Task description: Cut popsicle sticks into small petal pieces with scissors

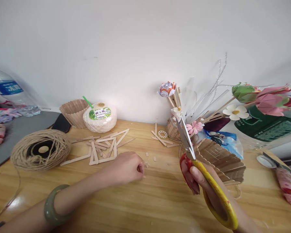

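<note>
Right hand grips scissors, fingers through red-and-yellow loops, blades near-shut, pointing up beside stick fan. Left hand loosely curled, fingertips pinching at tiny offcuts on desk; can't tell if anything held. Craft sticks lie just behind left hand: roughly a dozen, thin wood. Likely light, stiff, snappy; best pinched mid-length. One twine spool far left of sticks, one coconut drink behind them. One scissors.
</note>
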Tool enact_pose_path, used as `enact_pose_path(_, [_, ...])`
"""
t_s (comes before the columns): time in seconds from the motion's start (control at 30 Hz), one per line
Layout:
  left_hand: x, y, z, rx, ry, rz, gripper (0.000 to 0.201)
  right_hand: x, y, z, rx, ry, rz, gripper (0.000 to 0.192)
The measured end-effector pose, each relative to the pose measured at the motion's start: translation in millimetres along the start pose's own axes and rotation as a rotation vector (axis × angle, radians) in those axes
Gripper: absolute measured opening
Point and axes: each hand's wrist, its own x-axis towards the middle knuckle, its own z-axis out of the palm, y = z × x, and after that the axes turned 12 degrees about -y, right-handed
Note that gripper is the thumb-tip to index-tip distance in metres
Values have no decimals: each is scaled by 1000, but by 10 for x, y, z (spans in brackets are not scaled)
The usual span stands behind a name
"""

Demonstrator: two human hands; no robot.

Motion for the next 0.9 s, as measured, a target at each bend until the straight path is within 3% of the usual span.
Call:
enact_pose_path(0.13, [50, -66, 73, -30, 65, -41, 17, -3, 12, -8, -25, -12, 5, 48])
enact_pose_path(0.4, [77, -159, 29, -145, 67, -21, 19, 28, 33, 10, 2, -16, 31, 49])
enact_pose_path(0.63, [96, -121, 87, -146, 65, -41, 10, 33, -22, 18, -6, -24, 109, 48])
enact_pose_path(0.9, [109, -95, 110, -104, 74, 12, 8, 25, 2, 30, 33, -2, 91, 47])
